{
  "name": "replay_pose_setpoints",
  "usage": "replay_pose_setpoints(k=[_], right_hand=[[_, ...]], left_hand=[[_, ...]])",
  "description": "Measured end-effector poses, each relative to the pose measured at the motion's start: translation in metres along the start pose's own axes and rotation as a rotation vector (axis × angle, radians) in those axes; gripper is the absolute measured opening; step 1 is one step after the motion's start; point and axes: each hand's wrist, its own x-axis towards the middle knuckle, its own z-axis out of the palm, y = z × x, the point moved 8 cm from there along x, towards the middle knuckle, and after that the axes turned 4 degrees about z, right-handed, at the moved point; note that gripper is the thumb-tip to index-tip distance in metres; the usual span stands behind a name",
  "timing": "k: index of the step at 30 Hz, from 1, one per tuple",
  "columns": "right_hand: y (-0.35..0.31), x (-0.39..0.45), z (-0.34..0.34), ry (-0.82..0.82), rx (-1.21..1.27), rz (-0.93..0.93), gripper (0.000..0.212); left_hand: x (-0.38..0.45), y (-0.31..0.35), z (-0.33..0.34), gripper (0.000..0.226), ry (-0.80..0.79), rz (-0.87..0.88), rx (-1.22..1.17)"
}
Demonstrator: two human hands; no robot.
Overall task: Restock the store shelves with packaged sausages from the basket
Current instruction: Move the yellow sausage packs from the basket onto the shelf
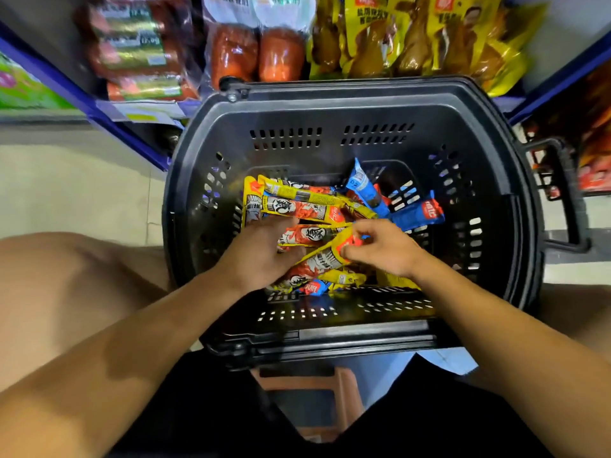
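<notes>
Bright even light; fisheye bending at edges; shelf goods [132, 51] blurred.

1. A black plastic shopping basket with slotted walls [330, 140] stands in front of the store shelves [99, 107], which hold packaged meats.
2. Long yellow-and-red sausage packets [297, 206] lie piled crosswise on the basket's floor, from the left wall to the near edge.
3. Blue sausage packets [416, 214] lie towards the right wall, one tilted up against the far side.
</notes>
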Motion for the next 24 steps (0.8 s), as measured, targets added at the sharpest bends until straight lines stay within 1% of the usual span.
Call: replay_pose_setpoints(k=[2, 5, 7, 10, 12, 13, 14, 15, 17, 18, 20, 22, 24], right_hand=[[-0.011, -0.007, -0.014, 0.013, 0.125, -0.041, 0.021], [-0.022, -0.013, -0.032, 0.027, 0.338, -0.072, 0.018], [-0.022, -0.015, -0.037, 0.042, 0.447, -0.065, 0.02], [-0.014, -0.015, -0.039, 0.061, 0.552, -0.036, 0.012], [0.001, -0.01, -0.043, 0.07, 0.665, 0.004, 0.021], [0.011, -0.008, -0.047, 0.09, 0.677, 0.03, 0.023], [0.022, -0.005, -0.051, 0.128, 0.627, 0.066, 0.024], [0.035, -0.001, -0.055, 0.174, 0.522, 0.112, 0.025], [0.063, 0.008, -0.059, 0.223, 0.227, 0.242, 0.035], [0.075, 0.012, -0.057, 0.21, 0.089, 0.308, 0.043], [0.092, 0.02, -0.051, 0.17, -0.09, 0.374, 0.055], [0.1, 0.028, -0.043, 0.108, -0.19, 0.399, 0.065], [0.109, 0.032, -0.033, 0.022, -0.212, 0.455, 0.078]], left_hand=[[0.001, 0.0, 0.005, 0.062, -0.028, -0.02, -0.055], [0.001, 0.003, 0.013, 0.06, -0.127, -0.045, -0.18], [0.002, 0.006, 0.018, 0.047, -0.173, -0.047, -0.273], [0.003, 0.011, 0.021, 0.035, -0.206, -0.025, -0.341], [0.005, 0.012, 0.023, 0.033, -0.218, -0.024, -0.369], [0.006, 0.011, 0.024, 0.033, -0.222, -0.03, -0.374], [0.006, 0.009, 0.025, 0.033, -0.223, -0.043, -0.37], [0.006, 0.006, 0.026, 0.032, -0.223, -0.058, -0.362], [0.008, 0.001, 0.029, 0.031, -0.216, -0.09, -0.367], [0.009, -0.001, 0.03, 0.032, -0.207, -0.103, -0.383], [0.009, -0.006, 0.032, 0.032, -0.193, -0.127, -0.422], [0.011, -0.011, 0.033, 0.029, -0.19, -0.156, -0.456], [0.013, -0.017, 0.034, 0.027, -0.186, -0.185, -0.478]])
